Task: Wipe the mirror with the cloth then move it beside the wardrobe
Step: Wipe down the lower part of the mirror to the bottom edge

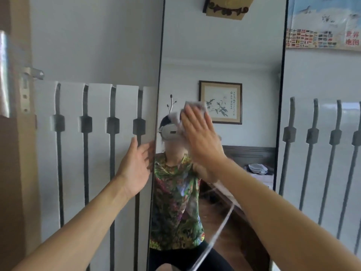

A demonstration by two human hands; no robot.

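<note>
A tall, black-framed mirror stands upright against a white radiator and wall in the head view. My right hand lies flat, fingers straight, and presses a light cloth against the glass at about mid-height; only the cloth's top edge shows above my fingers. My left hand is at the mirror's left edge, with the fingers wrapped around the frame and the thumb pointing up. The glass reflects a person in a patterned shirt and a room behind.
A white panel radiator with dark gaps runs behind the mirror on both sides. A door edge with a metal handle is at far left. A poster with flags hangs at upper right.
</note>
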